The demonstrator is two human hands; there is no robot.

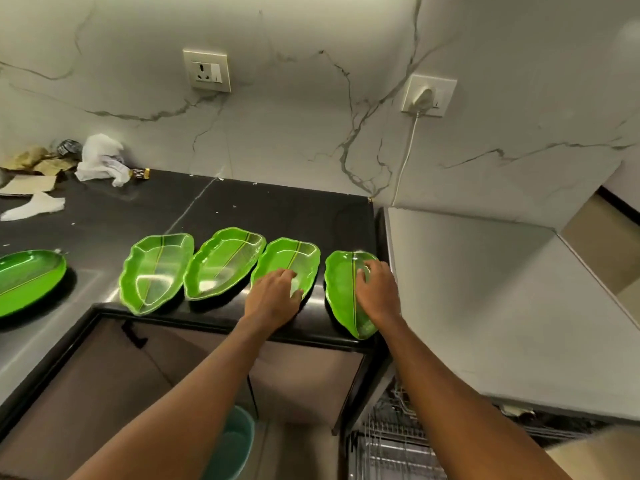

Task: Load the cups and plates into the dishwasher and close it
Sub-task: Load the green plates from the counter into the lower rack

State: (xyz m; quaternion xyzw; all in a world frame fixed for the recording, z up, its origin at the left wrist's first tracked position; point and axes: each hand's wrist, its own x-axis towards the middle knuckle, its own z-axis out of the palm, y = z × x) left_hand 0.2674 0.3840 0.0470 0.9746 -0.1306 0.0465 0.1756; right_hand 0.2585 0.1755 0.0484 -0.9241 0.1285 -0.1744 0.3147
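Observation:
Several green leaf-shaped plates lie in a row on the black counter (242, 206). My left hand (275, 296) rests on the near end of the third plate (294, 258), fingers spread over its rim. My right hand (377, 292) lies on the rightmost plate (341, 292), fingers curled over its right edge. Two more plates (156, 271) (221, 265) sit untouched to the left, and another plate (24, 278) lies at the far left. The open dishwasher's wire rack (391, 441) shows at the bottom right, under a white top (467, 289). No cups are in view.
Crumpled paper, a white cloth (100, 157) and scraps clutter the counter's back left. Two wall sockets are on the marble wall, one with a white plug and cord (420, 98). A teal bucket (232, 441) stands on the floor below the counter's cabinet.

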